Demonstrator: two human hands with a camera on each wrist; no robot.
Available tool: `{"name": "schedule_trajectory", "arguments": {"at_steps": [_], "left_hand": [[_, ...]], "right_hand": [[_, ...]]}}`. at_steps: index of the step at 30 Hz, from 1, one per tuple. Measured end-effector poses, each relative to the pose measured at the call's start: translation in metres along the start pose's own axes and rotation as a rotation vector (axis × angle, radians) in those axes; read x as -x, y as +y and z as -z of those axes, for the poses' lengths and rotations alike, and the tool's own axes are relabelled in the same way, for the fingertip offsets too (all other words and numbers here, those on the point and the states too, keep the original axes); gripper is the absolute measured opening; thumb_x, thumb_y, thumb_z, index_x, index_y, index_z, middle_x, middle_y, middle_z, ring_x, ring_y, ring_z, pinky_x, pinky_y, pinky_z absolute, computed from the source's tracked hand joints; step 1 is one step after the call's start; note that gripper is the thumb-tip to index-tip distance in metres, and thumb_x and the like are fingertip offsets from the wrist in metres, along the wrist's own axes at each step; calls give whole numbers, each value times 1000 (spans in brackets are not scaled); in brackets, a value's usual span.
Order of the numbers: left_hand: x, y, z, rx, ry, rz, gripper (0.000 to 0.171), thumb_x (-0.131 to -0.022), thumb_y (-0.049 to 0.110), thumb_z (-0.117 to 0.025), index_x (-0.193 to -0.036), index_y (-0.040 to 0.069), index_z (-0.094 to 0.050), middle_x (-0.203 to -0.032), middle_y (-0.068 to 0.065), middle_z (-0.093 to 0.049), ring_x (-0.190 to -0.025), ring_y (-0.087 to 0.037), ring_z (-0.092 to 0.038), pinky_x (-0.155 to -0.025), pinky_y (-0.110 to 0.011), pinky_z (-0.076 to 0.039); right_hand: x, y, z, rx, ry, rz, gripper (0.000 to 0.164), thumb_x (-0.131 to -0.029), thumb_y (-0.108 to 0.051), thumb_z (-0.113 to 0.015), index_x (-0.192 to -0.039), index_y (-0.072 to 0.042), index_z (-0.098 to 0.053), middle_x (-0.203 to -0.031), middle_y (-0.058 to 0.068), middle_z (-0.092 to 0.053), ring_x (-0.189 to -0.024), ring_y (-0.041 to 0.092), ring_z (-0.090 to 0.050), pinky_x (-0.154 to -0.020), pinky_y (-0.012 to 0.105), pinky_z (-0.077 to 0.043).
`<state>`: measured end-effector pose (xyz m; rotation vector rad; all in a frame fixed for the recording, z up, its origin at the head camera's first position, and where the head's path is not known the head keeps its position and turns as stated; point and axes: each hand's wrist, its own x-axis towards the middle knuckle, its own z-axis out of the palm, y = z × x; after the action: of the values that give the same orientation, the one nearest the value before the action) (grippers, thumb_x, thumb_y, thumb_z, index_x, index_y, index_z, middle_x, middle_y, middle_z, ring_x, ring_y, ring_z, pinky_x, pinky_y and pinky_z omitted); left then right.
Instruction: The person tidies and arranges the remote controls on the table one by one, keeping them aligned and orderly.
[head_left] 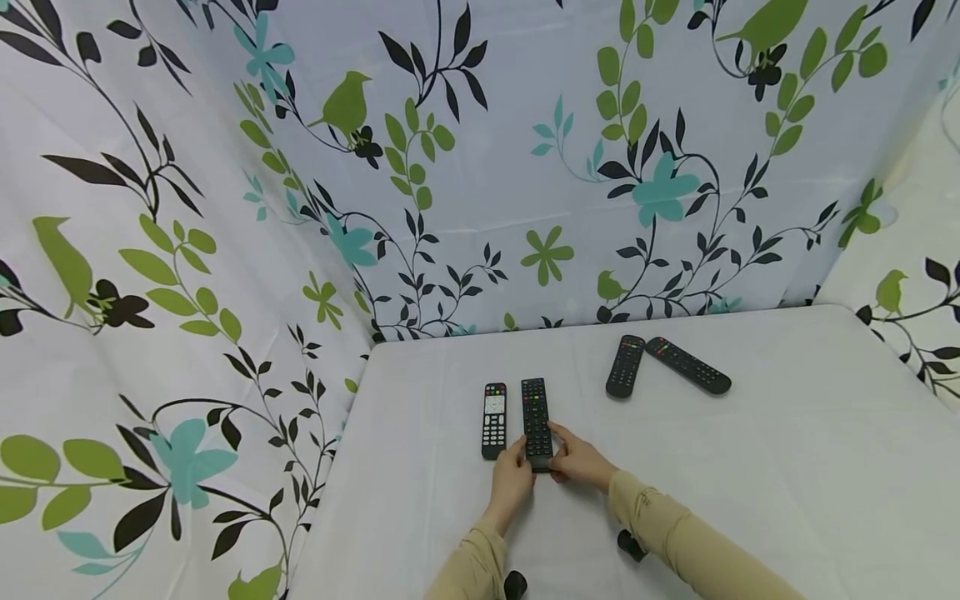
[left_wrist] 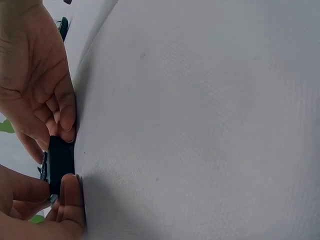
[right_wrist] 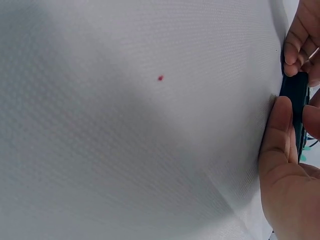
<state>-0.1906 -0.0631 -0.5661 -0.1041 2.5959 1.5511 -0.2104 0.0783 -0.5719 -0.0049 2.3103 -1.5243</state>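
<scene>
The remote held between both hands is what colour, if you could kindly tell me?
The remote is black; it shows best in the head view.

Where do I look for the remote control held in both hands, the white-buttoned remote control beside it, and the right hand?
Held remote control (head_left: 536, 421): head view, on its button face.
White-buttoned remote control (head_left: 494, 422): head view, middle of its front.
Right hand (head_left: 582, 461): head view, back of the hand.

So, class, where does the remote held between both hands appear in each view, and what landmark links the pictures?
Head: the held remote is below centre, slightly right.
Left wrist: near the left edge, below mid-height, partly covered.
Right wrist: near the right edge, partly covered.
Shared landmark: the right hand, touching it in all three.
</scene>
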Motion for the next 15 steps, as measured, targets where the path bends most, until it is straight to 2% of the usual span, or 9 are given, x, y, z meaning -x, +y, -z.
{"name": "schedule_trajectory", "arguments": {"at_steps": [15], "left_hand": [[-3,-2,1,-26,7,-11,48,-85,-3,-43,-133,-5,-47,-76,-6,-49,-56,-7,-50,-51,-18,-39]], "right_hand": [[-4,2,0,28,-19,-7,72,-81,-7,-60,-145,-4,-27,-74,7,-61,-62,14,-58,-60,27,-48]]}}
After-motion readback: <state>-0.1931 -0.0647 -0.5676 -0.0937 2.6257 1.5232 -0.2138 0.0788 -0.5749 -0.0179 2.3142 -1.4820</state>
